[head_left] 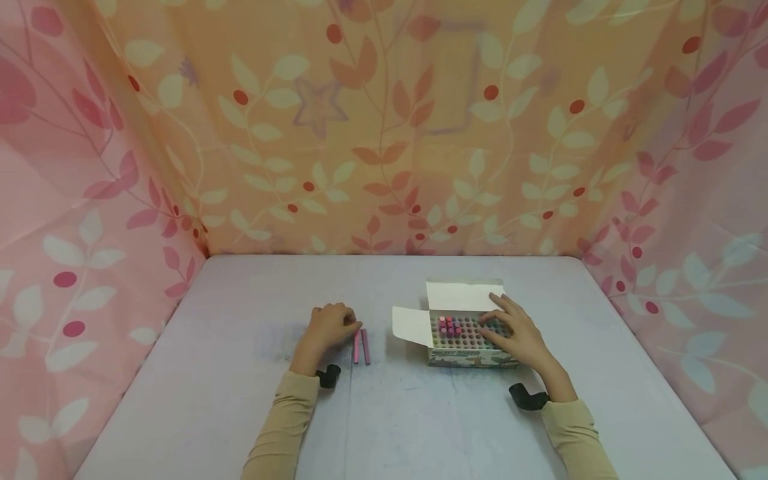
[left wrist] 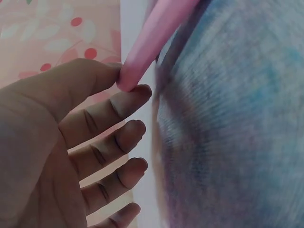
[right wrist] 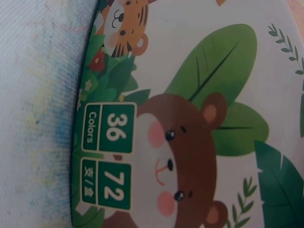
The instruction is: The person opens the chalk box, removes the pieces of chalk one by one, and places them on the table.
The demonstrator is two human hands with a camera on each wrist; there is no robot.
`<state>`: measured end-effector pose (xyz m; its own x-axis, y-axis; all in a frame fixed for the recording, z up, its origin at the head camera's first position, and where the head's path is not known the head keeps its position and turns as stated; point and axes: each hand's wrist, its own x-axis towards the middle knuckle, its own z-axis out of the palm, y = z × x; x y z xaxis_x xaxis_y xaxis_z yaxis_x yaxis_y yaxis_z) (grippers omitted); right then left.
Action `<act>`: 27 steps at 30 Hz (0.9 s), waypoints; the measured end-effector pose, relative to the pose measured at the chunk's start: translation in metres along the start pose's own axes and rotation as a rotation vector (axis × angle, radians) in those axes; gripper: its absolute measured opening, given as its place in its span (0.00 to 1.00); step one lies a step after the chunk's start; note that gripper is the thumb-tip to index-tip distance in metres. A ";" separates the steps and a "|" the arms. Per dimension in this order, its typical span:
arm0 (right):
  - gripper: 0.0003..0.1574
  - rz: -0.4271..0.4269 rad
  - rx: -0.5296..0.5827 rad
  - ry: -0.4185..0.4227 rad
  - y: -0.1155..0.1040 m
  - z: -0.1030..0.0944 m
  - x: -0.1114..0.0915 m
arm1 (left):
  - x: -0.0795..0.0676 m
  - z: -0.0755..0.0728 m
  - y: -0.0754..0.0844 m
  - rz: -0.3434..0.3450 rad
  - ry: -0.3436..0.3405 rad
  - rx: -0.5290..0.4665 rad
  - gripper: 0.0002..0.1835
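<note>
Beyond the printed white cardboard box [head_left: 471, 359] runs the far edge of the pale tabletop [head_left: 210, 400]; tabletop also separates it from the slim purple stick [head_left: 367, 348] leftward. Floral orange-and-pink cloth [head_left: 384, 133] hangs behind and either side. Left of the box, the left hand [head_left: 328, 327] pinches a slim pink stick [head_left: 357, 349]; the right hand [head_left: 515, 330] spreads its fingers over the box's right end.

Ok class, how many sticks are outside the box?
2: a pink stick, its end pinched by the left hand, and a darker purple stick just right of it on the table. Others could be hidden by the hand.
</note>
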<state>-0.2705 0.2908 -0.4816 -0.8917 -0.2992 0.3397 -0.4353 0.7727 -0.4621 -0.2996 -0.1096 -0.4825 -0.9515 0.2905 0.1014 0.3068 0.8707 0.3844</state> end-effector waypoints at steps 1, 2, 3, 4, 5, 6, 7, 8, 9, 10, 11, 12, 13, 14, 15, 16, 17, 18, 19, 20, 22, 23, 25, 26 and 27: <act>0.11 -0.001 -0.001 -0.001 0.000 0.000 0.000 | 0.000 0.001 0.000 -0.004 0.001 0.009 0.09; 0.10 -0.002 0.001 -0.002 0.000 0.000 0.000 | 0.000 0.002 0.000 -0.004 0.004 0.019 0.10; 0.10 -0.004 0.001 -0.002 0.000 0.000 0.000 | 0.000 0.003 0.000 -0.006 0.002 0.031 0.10; 0.10 -0.007 0.001 -0.002 -0.001 0.000 0.000 | -0.001 0.004 0.001 -0.008 0.001 0.043 0.10; 0.10 -0.009 0.001 -0.002 0.000 0.001 0.000 | -0.001 0.004 0.001 -0.007 0.001 0.054 0.11; 0.10 -0.009 0.003 -0.002 0.000 0.001 0.000 | -0.001 0.005 0.001 -0.009 0.001 0.063 0.11; 0.10 -0.011 0.004 -0.001 0.000 0.001 0.000 | -0.001 0.005 0.001 -0.009 0.004 0.066 0.11; 0.09 -0.013 0.005 0.000 0.001 0.001 0.000 | -0.001 0.006 0.002 -0.007 0.008 0.071 0.12; 0.09 -0.016 0.005 0.002 0.001 0.001 0.000 | -0.001 0.006 0.002 -0.008 0.010 0.074 0.12; 0.09 -0.017 0.005 0.003 0.001 0.002 0.000 | -0.001 0.007 0.003 -0.008 0.010 0.076 0.12; 0.09 -0.017 0.008 0.005 0.001 0.001 0.000 | -0.001 0.007 0.003 -0.009 0.009 0.077 0.13; 0.09 -0.017 0.010 0.006 0.001 0.001 0.000 | 0.000 0.007 0.004 -0.009 0.010 0.081 0.13; 0.09 -0.018 0.010 0.007 0.001 0.001 0.000 | 0.000 0.008 0.004 -0.010 0.010 0.082 0.13; 0.09 -0.018 0.014 0.008 0.000 0.001 0.000 | 0.000 0.008 0.005 -0.011 0.009 0.085 0.13; 0.09 -0.018 0.014 0.008 0.000 0.001 0.000 | 0.000 0.009 0.005 -0.014 0.007 0.086 0.13; 0.09 -0.017 0.015 0.009 0.000 0.000 0.000 | 0.000 0.009 0.005 -0.015 0.006 0.086 0.13; 0.09 -0.016 0.017 0.008 -0.001 0.000 0.000 | 0.001 0.010 0.005 -0.016 0.008 0.086 0.13; 0.09 -0.015 0.016 0.007 -0.001 0.000 0.000 | 0.001 0.010 0.005 -0.017 0.011 0.085 0.13; 0.09 -0.014 0.016 0.007 -0.001 0.000 0.001 | 0.001 0.010 0.005 -0.019 0.011 0.084 0.13; 0.09 -0.012 0.016 0.006 -0.001 0.000 0.001 | 0.001 0.011 0.005 -0.021 0.013 0.085 0.13; 0.09 -0.008 0.013 0.004 0.000 0.000 0.001 | 0.001 0.012 0.004 -0.023 0.014 0.082 0.13; 0.09 -0.007 0.012 0.003 0.000 0.000 0.001 | 0.001 0.012 0.004 -0.026 0.012 0.081 0.13; 0.09 -0.003 0.009 0.000 0.001 0.000 0.001 | 0.001 0.011 0.004 -0.025 0.010 0.077 0.13; 0.09 -0.002 0.008 -0.002 0.001 0.000 0.002 | 0.001 0.011 0.004 -0.026 0.008 0.072 0.13; 0.09 -0.001 0.008 -0.003 0.002 0.000 0.002 | 0.000 0.010 0.004 -0.027 0.006 0.067 0.13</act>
<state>-0.2728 0.2913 -0.4820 -0.8914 -0.3018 0.3382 -0.4376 0.7677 -0.4681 -0.2985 -0.1020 -0.4905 -0.9595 0.2645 0.0974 0.2818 0.9029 0.3247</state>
